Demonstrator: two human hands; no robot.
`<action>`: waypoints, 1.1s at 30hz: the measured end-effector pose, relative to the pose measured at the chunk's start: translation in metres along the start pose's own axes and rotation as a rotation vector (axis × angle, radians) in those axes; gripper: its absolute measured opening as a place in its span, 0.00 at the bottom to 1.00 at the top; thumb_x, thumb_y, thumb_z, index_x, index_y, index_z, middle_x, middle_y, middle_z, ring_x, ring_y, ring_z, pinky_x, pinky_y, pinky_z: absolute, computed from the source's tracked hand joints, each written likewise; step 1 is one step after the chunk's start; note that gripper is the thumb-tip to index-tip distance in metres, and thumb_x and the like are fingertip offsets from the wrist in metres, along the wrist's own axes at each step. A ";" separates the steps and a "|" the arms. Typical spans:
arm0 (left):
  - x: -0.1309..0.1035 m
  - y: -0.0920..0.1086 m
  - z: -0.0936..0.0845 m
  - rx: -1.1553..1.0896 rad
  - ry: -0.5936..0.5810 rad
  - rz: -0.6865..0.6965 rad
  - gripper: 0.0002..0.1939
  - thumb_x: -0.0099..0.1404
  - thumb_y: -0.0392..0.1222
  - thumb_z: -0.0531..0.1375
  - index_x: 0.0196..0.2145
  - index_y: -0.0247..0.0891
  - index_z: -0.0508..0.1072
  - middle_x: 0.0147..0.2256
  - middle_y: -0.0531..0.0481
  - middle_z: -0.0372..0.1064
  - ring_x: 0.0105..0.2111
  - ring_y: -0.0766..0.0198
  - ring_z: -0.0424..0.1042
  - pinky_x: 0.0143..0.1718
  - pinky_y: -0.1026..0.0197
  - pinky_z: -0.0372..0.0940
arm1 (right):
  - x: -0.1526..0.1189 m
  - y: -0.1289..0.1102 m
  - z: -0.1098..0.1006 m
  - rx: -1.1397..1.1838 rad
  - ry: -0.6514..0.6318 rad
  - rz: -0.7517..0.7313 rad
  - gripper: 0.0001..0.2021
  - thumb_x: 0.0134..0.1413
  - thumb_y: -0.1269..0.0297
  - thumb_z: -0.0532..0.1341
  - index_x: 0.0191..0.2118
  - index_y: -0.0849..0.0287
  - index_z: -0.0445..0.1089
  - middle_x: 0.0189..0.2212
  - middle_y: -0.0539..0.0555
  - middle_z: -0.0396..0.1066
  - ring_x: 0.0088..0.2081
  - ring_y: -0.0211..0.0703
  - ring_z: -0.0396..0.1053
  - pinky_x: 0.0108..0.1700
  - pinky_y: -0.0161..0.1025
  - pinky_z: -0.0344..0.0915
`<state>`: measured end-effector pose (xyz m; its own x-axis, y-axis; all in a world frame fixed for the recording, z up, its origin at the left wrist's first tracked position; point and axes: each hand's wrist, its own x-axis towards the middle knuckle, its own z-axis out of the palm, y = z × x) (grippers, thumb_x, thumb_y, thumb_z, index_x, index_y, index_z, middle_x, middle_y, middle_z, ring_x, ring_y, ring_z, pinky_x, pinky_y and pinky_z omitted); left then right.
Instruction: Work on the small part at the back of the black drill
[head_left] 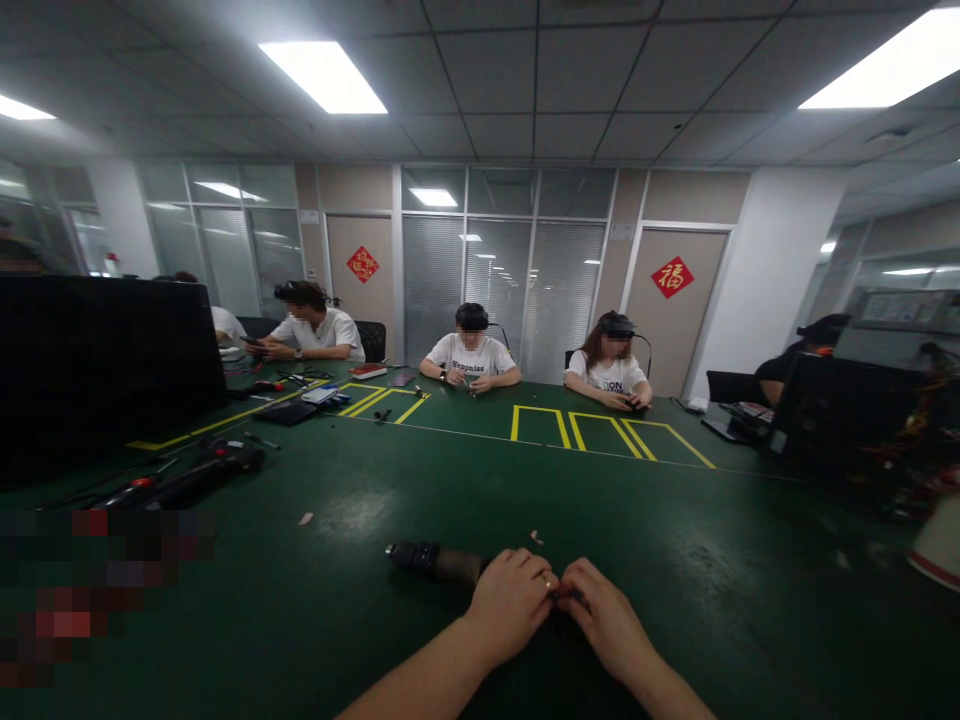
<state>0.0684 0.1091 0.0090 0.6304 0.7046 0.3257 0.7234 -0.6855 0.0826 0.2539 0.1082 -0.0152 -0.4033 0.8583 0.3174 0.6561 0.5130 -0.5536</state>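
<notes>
A cylindrical tool (459, 565) lies sideways just above the green tabletop or on it; I cannot tell which. Its body is brownish, its left part is black and ringed, and a small metal tip ends it. My left hand (511, 597) covers the tool's right end with curled fingers and wears a ring. Close against it, my right hand (598, 612) is closed, thumb and fingertips pinched together where the two hands meet. Whatever lies between those fingertips is hidden, apart from a tiny reddish spot.
Small pale scraps (306, 519) lie on the green table (337, 620). A black monitor (105, 375) and dark hand tools (214, 470) stand or lie at left. Dark equipment (840, 430) and a pale round container (939, 540) are at right. Several people (470, 355) sit across.
</notes>
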 end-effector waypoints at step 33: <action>-0.003 0.000 0.000 -0.018 0.014 0.039 0.06 0.67 0.40 0.55 0.40 0.42 0.70 0.45 0.54 0.68 0.45 0.61 0.64 0.45 0.58 0.56 | -0.001 0.004 0.001 0.023 0.010 0.034 0.06 0.53 0.75 0.59 0.30 0.56 0.65 0.35 0.47 0.64 0.34 0.38 0.66 0.35 0.30 0.59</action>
<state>0.0665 0.1074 0.0083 0.6541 0.6746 0.3421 0.6929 -0.7158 0.0865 0.2558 0.1093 -0.0185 -0.3745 0.8754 0.3056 0.6545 0.4830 -0.5817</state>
